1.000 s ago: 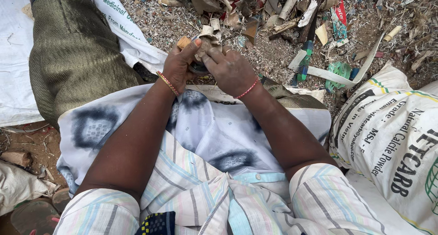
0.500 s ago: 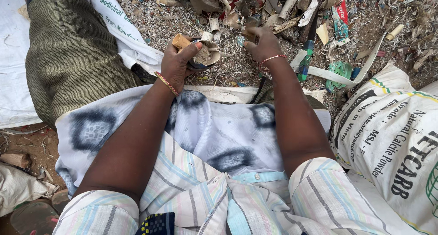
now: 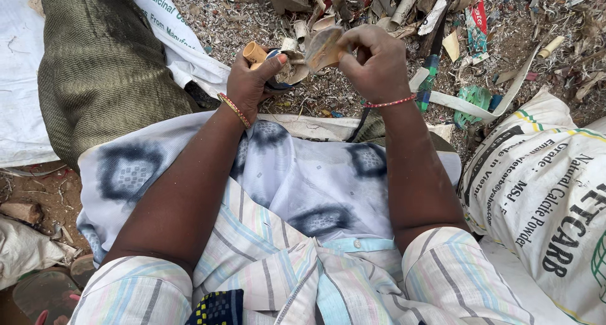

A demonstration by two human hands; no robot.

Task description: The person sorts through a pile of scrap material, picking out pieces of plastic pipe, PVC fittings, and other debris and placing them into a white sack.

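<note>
Noted: white woven sack (image 3: 543,192) with dark print and green-yellow edge stripe lying at right; white printed sack (image 3: 170,28) upper left, partly under olive cloth (image 3: 101,72); red wrapper (image 3: 478,22) among litter.

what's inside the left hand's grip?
The left hand grips a tan cardboard tube, its open end poking out above the thumb, plus a dark blue-edged scrap. The fingers cover the rest of both.

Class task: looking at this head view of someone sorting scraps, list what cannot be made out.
- Dark item under the left hand: its fingers cover it.
- Far end of the brown scrap in the right hand: hidden by fingers.
- White sack: cut off by the right edge.
- Scrap pile: pieces too small.
</note>
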